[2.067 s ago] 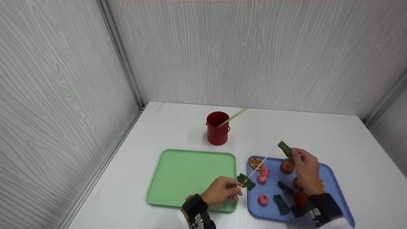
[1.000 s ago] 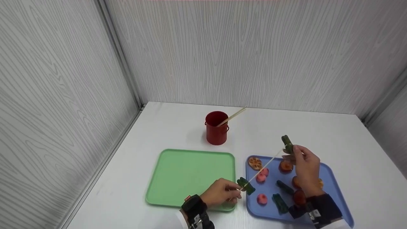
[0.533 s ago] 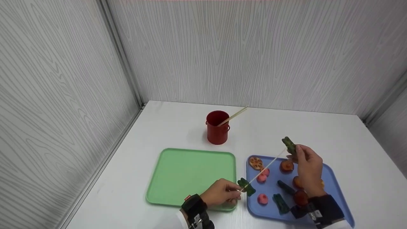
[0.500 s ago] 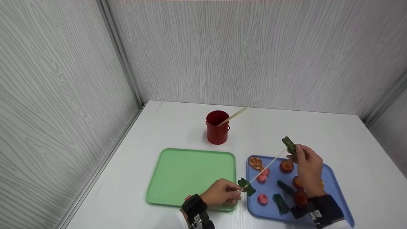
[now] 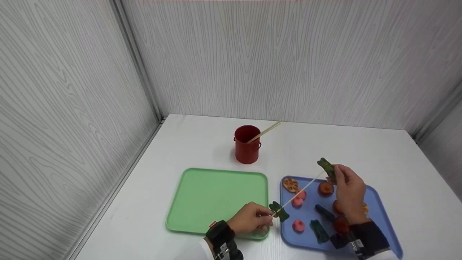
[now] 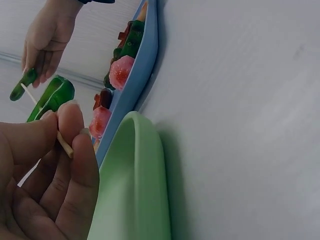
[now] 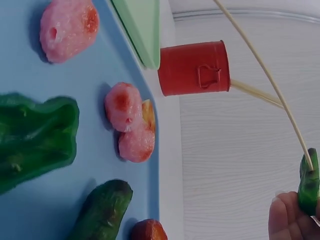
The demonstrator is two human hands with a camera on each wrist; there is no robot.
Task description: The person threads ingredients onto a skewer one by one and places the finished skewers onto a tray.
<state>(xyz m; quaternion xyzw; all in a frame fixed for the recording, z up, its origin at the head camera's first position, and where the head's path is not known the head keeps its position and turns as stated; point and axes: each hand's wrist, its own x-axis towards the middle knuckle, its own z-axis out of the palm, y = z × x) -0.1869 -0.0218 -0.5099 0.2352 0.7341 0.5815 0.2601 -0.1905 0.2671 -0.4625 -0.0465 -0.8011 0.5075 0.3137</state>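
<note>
My left hand [image 5: 251,217] pinches a thin wooden skewer [image 5: 302,188] near its lower end, above the right edge of the green tray [image 5: 216,198]. Threaded on it, close against the fingertips, is a green pepper piece [image 5: 279,211]. In the left wrist view the skewer's blunt end [image 6: 65,146] sticks out behind the thumb. A second green pepper piece [image 5: 325,166] is pinched by my right hand [image 5: 349,189] above the blue tray [image 5: 377,213]. The skewer's far tip meets this piece in the right wrist view; how deep it goes, I cannot tell.
On the blue tray lie pink balls [image 5: 298,226], a lotus root slice [image 5: 290,185], more green pieces [image 5: 319,231] and round brown pieces [image 5: 326,188], some beneath my right forearm. A red bucket [image 5: 247,150] with skewers [image 5: 265,131] stands behind the trays.
About two seconds ago the right hand's pepper piece stood apart from the skewer tip; now it is at the tip. Since half a second ago it has dipped slightly left. The left hand barely moved.
</note>
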